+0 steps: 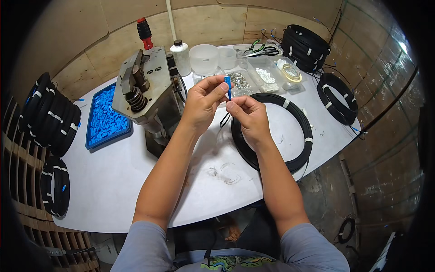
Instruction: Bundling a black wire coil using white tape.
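Note:
My left hand (203,102) pinches a small blue plastic connector (227,80) between thumb and fingertips, held upright above the middle of the table. Just below it, my right hand (252,119) is closed with thumb and forefinger on the thin black cable (224,119), close under the connector. Whether the cable sits fully inside the connector is hidden by the fingers. A short loop of the cable hangs below my hands. Beside and under my right hand lies a large coil of black cable (243,147), tied with white bands.
Left of my arms stands a metal press (156,79) with a black-and-red handle, beside a blue tray (93,146) of small blue pieces. Behind are a bottle (181,59), tubs, boxes of small parts and pliers (256,47). More black coils (306,47) stand at both sides.

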A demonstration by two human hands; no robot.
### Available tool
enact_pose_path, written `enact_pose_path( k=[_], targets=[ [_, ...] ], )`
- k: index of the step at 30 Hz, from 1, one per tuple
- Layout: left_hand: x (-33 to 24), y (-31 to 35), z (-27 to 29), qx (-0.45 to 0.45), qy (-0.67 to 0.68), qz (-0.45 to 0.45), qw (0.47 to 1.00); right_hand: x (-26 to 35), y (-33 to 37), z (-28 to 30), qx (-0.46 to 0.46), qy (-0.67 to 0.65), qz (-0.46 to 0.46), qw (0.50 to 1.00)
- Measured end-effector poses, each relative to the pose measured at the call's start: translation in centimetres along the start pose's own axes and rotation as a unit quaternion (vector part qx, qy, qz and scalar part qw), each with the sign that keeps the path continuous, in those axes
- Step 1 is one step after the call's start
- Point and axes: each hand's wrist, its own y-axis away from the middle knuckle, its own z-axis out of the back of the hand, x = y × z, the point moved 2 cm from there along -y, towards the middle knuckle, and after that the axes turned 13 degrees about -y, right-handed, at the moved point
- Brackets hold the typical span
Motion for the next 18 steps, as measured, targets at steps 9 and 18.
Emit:
enact_pose_path(
  k=[9, 18],
  targets=[
    [-0.31, 0.11, -0.15, -0.046, -0.082, -0.016, 0.995, -0.52, -0.31, 0.04, -0.016, 0.039, 0.014, 0.999],
    [-0.25, -0.09, 0.04, 0.006, -0.027, 0.023, 0.999, -0.2, -0.38, 0.49, 0.035, 0.055, 0.012, 0.998]
  ],
)
